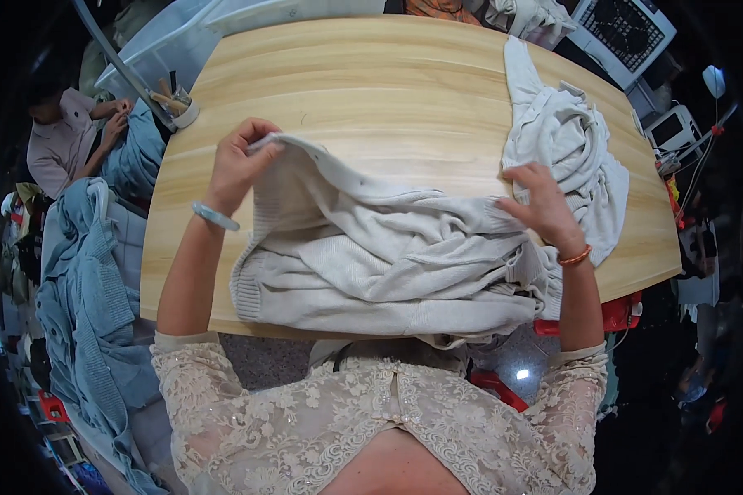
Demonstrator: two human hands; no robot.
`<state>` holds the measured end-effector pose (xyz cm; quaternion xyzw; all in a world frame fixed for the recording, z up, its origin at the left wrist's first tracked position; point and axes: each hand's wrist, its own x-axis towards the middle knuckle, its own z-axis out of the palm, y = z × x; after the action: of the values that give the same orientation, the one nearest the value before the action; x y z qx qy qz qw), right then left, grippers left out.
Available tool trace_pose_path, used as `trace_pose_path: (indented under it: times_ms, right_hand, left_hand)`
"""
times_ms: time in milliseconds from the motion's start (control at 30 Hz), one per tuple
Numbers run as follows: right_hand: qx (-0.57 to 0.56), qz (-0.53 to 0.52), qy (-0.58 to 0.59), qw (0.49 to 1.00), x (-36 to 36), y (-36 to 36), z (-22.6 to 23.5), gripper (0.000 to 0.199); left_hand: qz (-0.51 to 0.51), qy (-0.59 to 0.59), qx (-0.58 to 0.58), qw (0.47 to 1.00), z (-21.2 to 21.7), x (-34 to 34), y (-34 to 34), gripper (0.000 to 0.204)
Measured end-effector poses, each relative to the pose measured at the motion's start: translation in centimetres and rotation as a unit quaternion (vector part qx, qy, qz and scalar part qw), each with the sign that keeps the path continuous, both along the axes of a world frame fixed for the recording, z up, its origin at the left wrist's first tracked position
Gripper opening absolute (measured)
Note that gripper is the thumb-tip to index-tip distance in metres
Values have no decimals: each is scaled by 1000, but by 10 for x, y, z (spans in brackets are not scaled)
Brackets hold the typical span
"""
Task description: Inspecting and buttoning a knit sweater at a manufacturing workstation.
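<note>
At the lower edge, a lace top (305,433) fills the foreground, its sleeves ending near the elbows. Just beyond it, a cream knit (388,264) lies bunched along the near side of the table (363,74), its lowest folds hanging a little over the edge. The left hand (246,158), with a pale bangle (215,216) at the wrist, pinches the knit's far left corner between thumb and fingers and holds it up off the wood — the cloth slopes down from there in loose folds. The right hand (543,202), wearing an orange bracelet (575,256), has its fingers loosely spread above the knit's right end; whether the fingertips touch it is hard to tell.

Left of the table, blue cloth (91,305) hangs in long folds. Just past the right hand, a second cream knit (565,157) lies crumpled, one sleeve stretched toward the far edge. Farther off stand a cup (187,114) of tools at the left edge and — beyond it — a seated co-worker (66,136) handling more blue cloth. Clear bins (161,62) sit behind the table's far left corner.
</note>
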<state>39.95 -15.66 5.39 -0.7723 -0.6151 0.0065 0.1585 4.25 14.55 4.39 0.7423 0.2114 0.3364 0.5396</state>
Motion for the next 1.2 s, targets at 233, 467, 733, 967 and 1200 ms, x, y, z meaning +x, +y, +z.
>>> trace_pose_path:
  times_ms: [233,467,733,967,1200]
  right_hand:
    - [108,316,308,891,-120,83,29,73]
    - [-115,168,349,915,-75,75,16,27]
    - [37,-172,-134,975,38,92,25,25]
    - [292,-187,-291,892,76,95,60,24]
    - [81,-40,63,994,30,14,-17,57]
  left_hand:
    - [-134,13,133,982,75,3,-95,20]
    - [45,39,170,984,72,-52,-51,19]
    - [177,63,249,950,39,-7,12,9]
    - [235,-19,460,856,37,22,12,19]
    - [126,214,402,881,-51,-46,-10,24]
